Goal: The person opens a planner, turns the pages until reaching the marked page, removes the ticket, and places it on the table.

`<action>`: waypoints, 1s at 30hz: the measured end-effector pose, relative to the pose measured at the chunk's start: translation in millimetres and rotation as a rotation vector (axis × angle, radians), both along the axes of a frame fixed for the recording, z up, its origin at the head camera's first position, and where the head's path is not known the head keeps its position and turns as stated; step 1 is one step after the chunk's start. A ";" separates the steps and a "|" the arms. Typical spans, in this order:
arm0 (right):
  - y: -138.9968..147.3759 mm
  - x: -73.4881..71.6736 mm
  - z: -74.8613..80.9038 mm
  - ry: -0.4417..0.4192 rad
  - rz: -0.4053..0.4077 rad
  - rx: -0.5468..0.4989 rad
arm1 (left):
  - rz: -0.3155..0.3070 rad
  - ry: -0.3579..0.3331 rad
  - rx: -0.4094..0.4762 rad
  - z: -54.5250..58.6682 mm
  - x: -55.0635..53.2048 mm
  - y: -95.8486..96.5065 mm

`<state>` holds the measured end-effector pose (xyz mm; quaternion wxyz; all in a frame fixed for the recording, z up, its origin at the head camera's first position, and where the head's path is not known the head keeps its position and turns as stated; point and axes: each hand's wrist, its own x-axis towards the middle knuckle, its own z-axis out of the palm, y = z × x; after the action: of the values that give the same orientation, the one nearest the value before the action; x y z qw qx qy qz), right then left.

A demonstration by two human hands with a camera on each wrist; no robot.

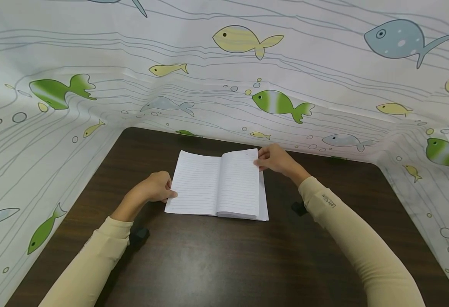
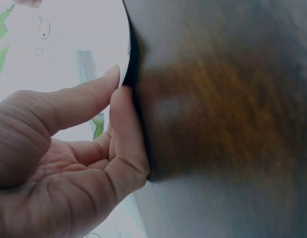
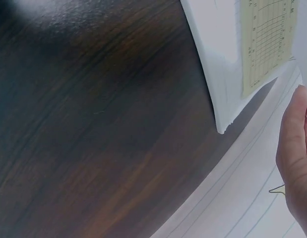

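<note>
Nearest on my head feed, two cream sleeves come in low from either side over the dark brown desk, its near part catching a soft glare. There's a small black block by the left cuff, another by the right. Next out, the left hand, and that grip is pinching the left edge of the notebook, thumb on top, fingers beneath. The notebook lies spread on the desk between the two hands, ruled pages facing up, the right-hand page bowed, white paper peeking out past its right edge. Slightly farther, the right hand, its grip pinching that page near the upper right corner. My right wrist feed picks up a pale yellow printed panel within the notebook. Beyond the desk rises a white wall covering with green, yellow and blue fish.
</note>
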<state>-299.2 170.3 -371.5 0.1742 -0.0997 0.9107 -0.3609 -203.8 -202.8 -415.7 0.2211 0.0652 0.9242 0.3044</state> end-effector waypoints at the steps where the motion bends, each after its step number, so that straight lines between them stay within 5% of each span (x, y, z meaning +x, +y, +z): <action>1: -0.7 0.0 0.4 0.000 -0.005 -0.004 | -0.001 0.000 -0.002 0.0 -0.1 -0.3; 30: -40.5 -2.8 16.2 0.037 0.037 -0.070 | -0.015 -0.008 0.005 -1.4 0.0 -3.3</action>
<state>-302.0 129.7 -355.3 0.1603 -0.1291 0.8986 -0.3875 -203.8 -206.1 -417.1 0.2270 0.0712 0.9220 0.3055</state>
